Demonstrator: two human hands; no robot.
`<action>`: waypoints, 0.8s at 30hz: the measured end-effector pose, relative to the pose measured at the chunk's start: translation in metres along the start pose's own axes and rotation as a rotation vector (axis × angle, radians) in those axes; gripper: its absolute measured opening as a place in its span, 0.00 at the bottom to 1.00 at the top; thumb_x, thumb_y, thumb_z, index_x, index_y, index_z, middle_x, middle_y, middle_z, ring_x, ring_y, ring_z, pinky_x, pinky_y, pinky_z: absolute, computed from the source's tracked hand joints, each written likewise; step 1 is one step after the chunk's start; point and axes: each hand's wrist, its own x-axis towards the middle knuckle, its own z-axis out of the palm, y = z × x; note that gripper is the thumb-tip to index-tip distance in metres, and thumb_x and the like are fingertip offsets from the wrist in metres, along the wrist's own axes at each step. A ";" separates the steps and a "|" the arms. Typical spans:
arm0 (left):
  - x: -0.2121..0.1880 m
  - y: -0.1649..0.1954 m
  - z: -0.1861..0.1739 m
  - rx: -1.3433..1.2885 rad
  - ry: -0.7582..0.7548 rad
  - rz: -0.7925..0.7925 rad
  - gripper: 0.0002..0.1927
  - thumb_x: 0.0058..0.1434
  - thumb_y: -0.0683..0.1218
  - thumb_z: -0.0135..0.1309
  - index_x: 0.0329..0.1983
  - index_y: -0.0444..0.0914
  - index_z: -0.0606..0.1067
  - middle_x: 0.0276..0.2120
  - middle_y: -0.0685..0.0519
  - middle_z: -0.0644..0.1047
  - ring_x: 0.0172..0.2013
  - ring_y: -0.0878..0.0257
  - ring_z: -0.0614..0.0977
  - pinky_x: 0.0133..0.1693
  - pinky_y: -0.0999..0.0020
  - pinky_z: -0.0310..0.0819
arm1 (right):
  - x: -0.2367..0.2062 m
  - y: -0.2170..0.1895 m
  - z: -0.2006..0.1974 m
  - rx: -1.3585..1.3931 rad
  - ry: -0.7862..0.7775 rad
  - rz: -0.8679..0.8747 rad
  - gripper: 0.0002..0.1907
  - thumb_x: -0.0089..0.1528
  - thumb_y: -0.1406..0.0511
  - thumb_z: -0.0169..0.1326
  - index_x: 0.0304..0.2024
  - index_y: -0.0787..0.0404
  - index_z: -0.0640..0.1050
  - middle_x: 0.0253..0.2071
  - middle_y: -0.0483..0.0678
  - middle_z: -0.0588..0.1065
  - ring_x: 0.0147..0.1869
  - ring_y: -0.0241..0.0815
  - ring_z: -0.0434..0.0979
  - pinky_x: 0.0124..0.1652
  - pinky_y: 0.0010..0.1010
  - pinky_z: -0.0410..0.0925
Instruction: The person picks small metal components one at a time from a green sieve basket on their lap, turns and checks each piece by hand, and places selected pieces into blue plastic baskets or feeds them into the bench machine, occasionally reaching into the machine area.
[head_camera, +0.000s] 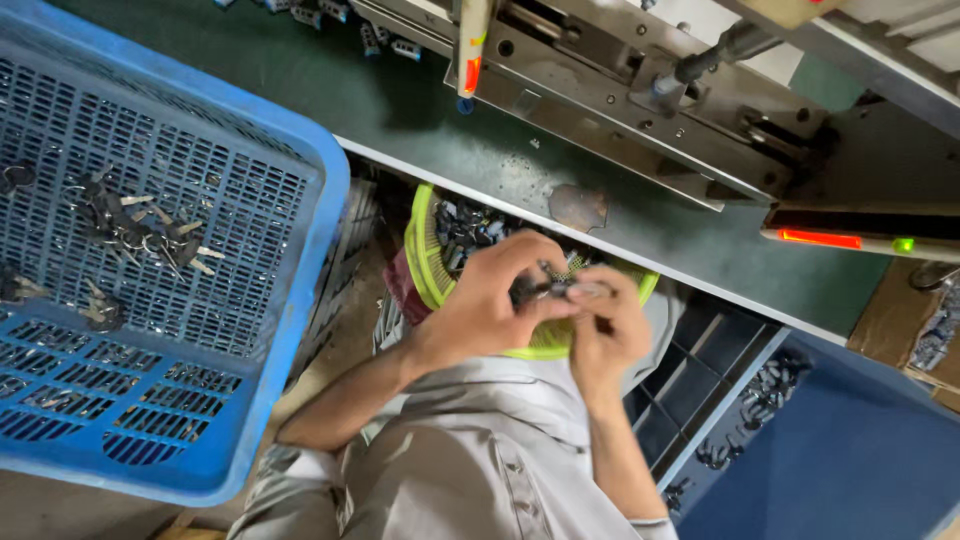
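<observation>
Both hands, left hand (487, 300) and right hand (607, 330), pinch small dark metal parts (553, 289) over a yellow-green slotted plastic basket (421, 262); large blue slotted plastic crate (290, 330) stands left, green surface (450, 140) beyond.

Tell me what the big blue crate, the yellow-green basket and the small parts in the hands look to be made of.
Blue crate: moulded plastic, matte, with a slotted grid floor and walls. Yellow-green basket: likely thin plastic mesh, bright and slightly glossy. Small parts, held between the left hand and right hand: probably dark plastic bodies with silvery metal ends; too small to be sure.
</observation>
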 end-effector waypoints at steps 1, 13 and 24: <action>0.005 0.002 -0.001 0.049 -0.027 0.030 0.08 0.62 0.37 0.61 0.43 0.36 0.75 0.36 0.48 0.78 0.36 0.59 0.80 0.39 0.69 0.75 | 0.005 0.003 -0.004 0.003 0.004 -0.018 0.08 0.63 0.81 0.58 0.40 0.67 0.77 0.48 0.56 0.77 0.40 0.37 0.76 0.41 0.22 0.71; -0.036 -0.022 -0.019 -0.015 0.024 -0.218 0.09 0.58 0.36 0.61 0.41 0.36 0.76 0.29 0.55 0.80 0.30 0.72 0.82 0.33 0.76 0.75 | 0.000 0.026 0.030 0.638 -0.006 0.290 0.24 0.64 0.81 0.52 0.54 0.59 0.58 0.41 0.56 0.78 0.46 0.42 0.79 0.49 0.28 0.73; -0.046 -0.048 -0.016 -0.724 -0.035 -0.483 0.20 0.66 0.54 0.60 0.48 0.32 0.75 0.36 0.43 0.78 0.35 0.51 0.78 0.40 0.55 0.72 | 0.175 -0.018 -0.011 -0.405 0.072 -0.624 0.17 0.59 0.91 0.51 0.42 0.73 0.68 0.41 0.64 0.75 0.45 0.54 0.79 0.42 0.43 0.76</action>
